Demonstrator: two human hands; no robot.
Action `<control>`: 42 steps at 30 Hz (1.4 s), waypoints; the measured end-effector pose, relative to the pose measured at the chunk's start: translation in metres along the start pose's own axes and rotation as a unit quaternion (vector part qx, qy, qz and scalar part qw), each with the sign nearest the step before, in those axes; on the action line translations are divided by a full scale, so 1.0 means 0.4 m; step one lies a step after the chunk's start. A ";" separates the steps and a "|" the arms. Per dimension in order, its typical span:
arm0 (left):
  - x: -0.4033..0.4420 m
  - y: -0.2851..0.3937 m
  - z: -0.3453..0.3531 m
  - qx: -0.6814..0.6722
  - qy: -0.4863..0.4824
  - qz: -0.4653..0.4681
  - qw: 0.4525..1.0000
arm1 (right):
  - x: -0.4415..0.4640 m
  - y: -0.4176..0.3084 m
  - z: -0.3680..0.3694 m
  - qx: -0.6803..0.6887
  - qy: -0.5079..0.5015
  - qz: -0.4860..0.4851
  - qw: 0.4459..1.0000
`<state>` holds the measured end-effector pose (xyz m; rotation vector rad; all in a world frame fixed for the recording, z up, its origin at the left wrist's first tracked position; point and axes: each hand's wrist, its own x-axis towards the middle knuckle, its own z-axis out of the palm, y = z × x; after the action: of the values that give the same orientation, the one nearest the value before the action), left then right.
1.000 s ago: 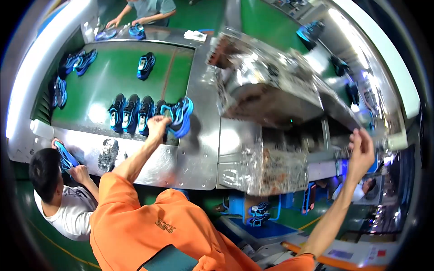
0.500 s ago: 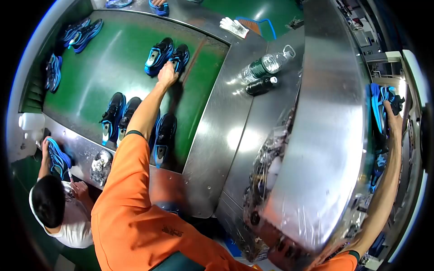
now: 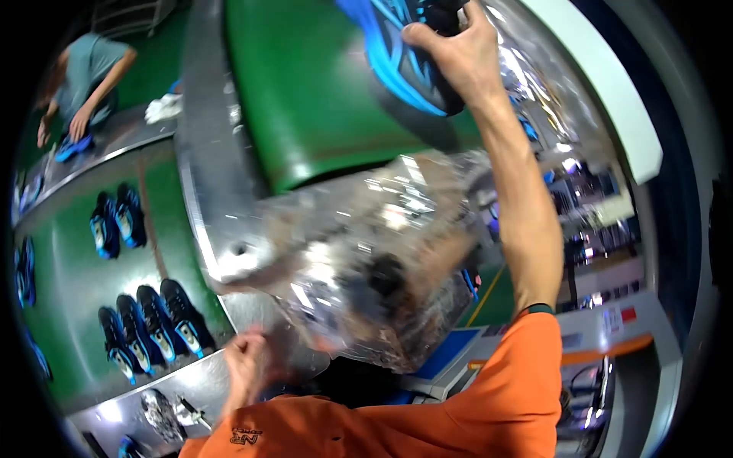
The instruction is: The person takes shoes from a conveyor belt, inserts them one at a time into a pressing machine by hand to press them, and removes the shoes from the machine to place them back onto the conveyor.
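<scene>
At the top centre my right hand (image 3: 466, 57) grips a black and blue shoe (image 3: 401, 57) above a green belt (image 3: 298, 99). My left hand (image 3: 248, 362) is near the metal edge at the lower centre, its fingers curled and blurred; nothing can be made out in them. To its left, several black and blue shoes (image 3: 156, 324) stand in a row on another green belt (image 3: 69, 305). Farther up that belt are two more shoes side by side (image 3: 117, 220).
Plastic-wrapped material (image 3: 382, 267) fills the middle, between my arms. A co-worker (image 3: 92, 69) at the upper left touches a blue shoe (image 3: 74, 147). White gloves (image 3: 163, 108) lie on the metal ledge. A foil-like bundle (image 3: 160, 412) sits by the near edge.
My left hand has left the shoe pair on the belt and come back towards my body. My right hand has come from the far right with a shoe. The view has turned right.
</scene>
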<state>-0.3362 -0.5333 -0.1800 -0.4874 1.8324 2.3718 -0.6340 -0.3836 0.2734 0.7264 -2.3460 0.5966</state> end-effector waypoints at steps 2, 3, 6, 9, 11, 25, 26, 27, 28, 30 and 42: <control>-0.099 0.113 0.173 -0.174 -0.112 -0.080 0.975 | -0.101 0.052 -0.132 0.034 0.000 -0.008 0.999; -0.108 0.127 0.209 -0.241 -0.218 -0.072 0.943 | -0.158 0.051 -0.200 0.079 -0.011 -0.026 0.997; -0.108 0.280 0.357 -0.285 -0.451 -0.076 0.842 | -0.373 0.015 -0.401 0.168 -0.075 0.026 0.983; -0.127 0.442 0.552 -0.372 -0.625 -0.147 0.670 | -0.575 -0.027 -0.576 0.094 -0.204 -0.035 0.974; -0.220 0.569 0.635 -0.284 -0.688 -0.185 0.642 | -0.713 -0.048 -0.659 0.107 -0.287 -0.003 0.952; -0.916 0.038 1.184 -0.077 -0.711 -0.134 0.686 | -1.817 -0.282 -0.968 0.012 0.470 0.557 0.684; -1.003 -0.032 1.176 -0.067 -0.708 -0.116 0.693 | -1.885 -0.310 -0.966 0.012 0.539 0.596 0.595; -1.102 -0.092 1.169 -0.083 -0.693 -0.170 0.696 | -1.969 -0.353 -0.982 0.023 0.580 0.586 0.566; -1.191 -0.148 1.168 -0.074 -0.708 -0.154 0.685 | -2.064 -0.389 -0.986 -0.027 0.599 0.563 0.568; -1.314 -0.215 1.184 -0.033 -0.735 -0.156 0.659 | -2.188 -0.448 -1.019 -0.035 0.664 0.525 0.531; -2.371 -0.808 1.282 0.165 -0.794 -0.050 0.583 | -3.108 -1.306 -1.457 -0.084 0.765 0.459 0.443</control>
<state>0.5512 0.1497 -0.0672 1.1824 1.0083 1.1245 0.7597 -0.0125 -0.0065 -1.0617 -0.6729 0.8221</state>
